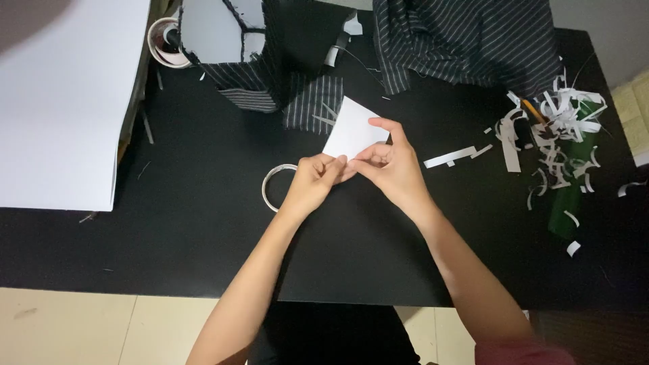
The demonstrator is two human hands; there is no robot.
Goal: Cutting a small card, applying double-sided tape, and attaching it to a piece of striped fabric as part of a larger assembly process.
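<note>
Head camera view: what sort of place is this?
Probably a home craft or sewing desk: striped fabric, paper scraps and a tape roll lie on a black table.

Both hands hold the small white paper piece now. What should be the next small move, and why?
Probably pinch along the lower edge: the left hand and right hand already meet at the lower corner of the white paper piece, which is held just above the black table.

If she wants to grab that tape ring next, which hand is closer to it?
Probably the left hand. It sits right beside the tape ring, while the right hand is farther away on the other side, its fingers holding the white paper piece.
</note>
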